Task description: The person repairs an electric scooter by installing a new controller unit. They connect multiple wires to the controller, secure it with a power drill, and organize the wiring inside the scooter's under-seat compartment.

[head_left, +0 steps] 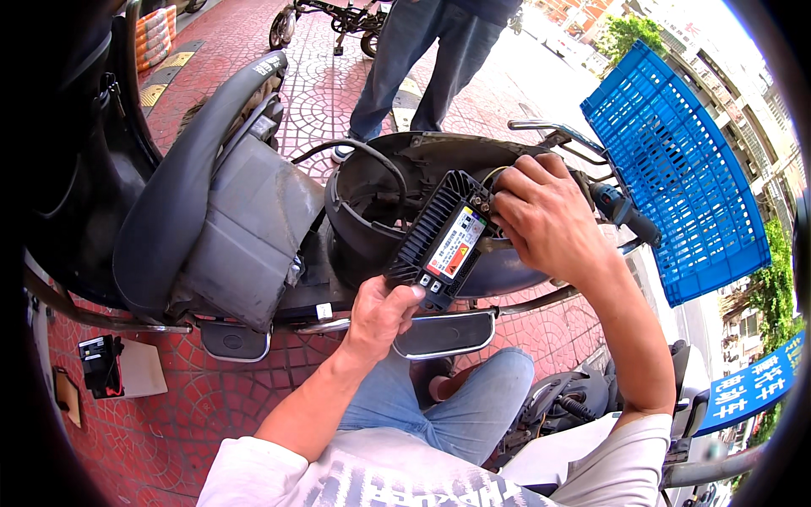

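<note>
My left hand [378, 318] grips the lower end of a black finned motor controller [429, 232], its thumb on the near corner. The controller is tilted above the open body of an electric scooter [515, 270], and its white and orange label faces up. At the controller's far end, by the metal terminals, the fingers of my right hand [549, 221] are bent and pressed together. A thin yellowish wire [497, 171] loops beside them. Whatever those fingertips pinch is hidden. Behind the controller, a thick black cable [372, 150] arches over the round opening in the scooter's body.
The scooter's dark seat [182, 198] is tipped up on the left. A blue and black power tool [623, 215] lies beside a blue plastic basket [676, 177] on the right. Another person [431, 63] stands beyond the scooter. A cardboard box [144, 369] sits on the red paving.
</note>
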Tool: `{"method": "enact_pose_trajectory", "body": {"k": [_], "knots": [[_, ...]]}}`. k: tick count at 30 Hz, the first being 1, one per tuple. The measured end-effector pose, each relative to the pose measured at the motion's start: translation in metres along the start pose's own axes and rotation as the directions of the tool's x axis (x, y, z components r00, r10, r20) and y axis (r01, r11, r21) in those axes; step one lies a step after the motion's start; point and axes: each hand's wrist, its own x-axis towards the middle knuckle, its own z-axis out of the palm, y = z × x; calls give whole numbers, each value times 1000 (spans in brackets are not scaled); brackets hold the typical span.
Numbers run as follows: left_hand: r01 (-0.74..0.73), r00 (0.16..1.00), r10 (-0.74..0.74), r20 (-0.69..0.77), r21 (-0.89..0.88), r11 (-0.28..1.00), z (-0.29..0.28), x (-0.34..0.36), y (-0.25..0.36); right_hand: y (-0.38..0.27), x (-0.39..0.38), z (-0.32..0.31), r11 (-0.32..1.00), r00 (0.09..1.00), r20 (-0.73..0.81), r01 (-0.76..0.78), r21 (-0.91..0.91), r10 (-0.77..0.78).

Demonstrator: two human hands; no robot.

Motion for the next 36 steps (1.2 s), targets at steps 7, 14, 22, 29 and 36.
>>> {"method": "enact_pose_trajectory", "body": {"k": [7, 14, 22, 29, 36], "knots": [[-1, 1000, 1, 2, -6, 1000, -1, 1, -3, 3, -3, -7, 1000, 998, 64, 1, 9, -1], [0, 1000, 0, 7, -13, 1000, 0, 1, -1, 0, -2, 0, 998, 999, -37, -31, 48, 33], [11, 1000, -11, -11, 8, 1000, -1, 2, -1, 3, -1, -1, 997, 999, 32, -39, 63, 37], [44, 998, -44, -49, -11, 999, 4, -3, 3, -3, -29, 16, 920, 815, -464, -202, 335, 348], [113, 992, -111, 54, -34, 993, 8, -6, -4, -119, -105, 77, -179, 480, 308, -296, 938, 822]]}}
